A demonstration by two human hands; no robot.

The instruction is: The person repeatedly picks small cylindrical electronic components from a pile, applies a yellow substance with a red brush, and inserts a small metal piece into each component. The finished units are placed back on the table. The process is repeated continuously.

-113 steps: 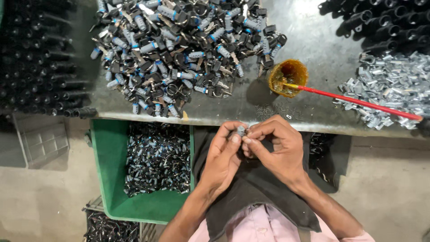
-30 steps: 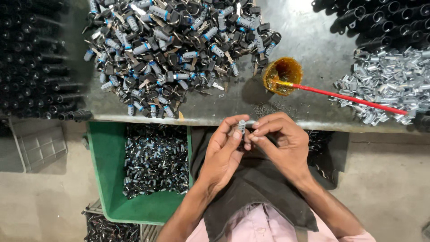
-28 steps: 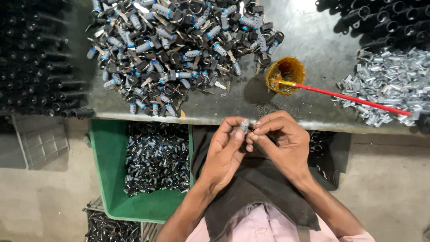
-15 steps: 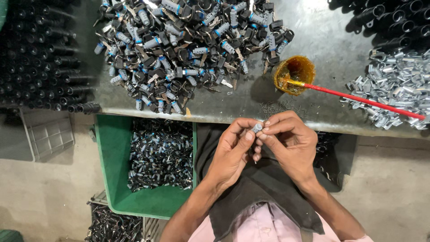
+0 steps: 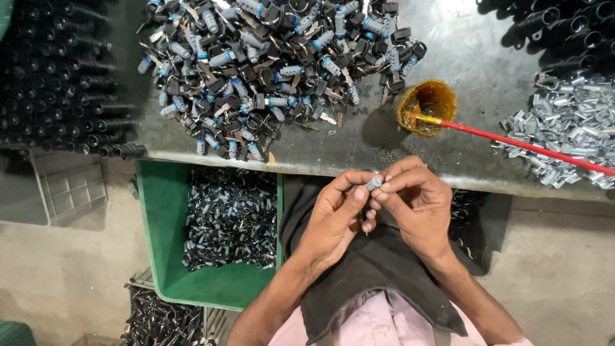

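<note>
Right at the table's near edge, the left hand [image 5: 336,221] and the right hand [image 5: 413,205] meet, fingertips of both pinched on one small silver lock cylinder [image 5: 374,183]; at twelve o'clock from it, a heap of lock cylinders with keys [image 5: 269,70] covers the grey metal table [image 5: 474,77]; at one o'clock sits an amber grease pot [image 5: 426,106] with a red-handled brush [image 5: 525,146]; at nine o'clock, a green bin [image 5: 163,256] holds more cylinders
</note>
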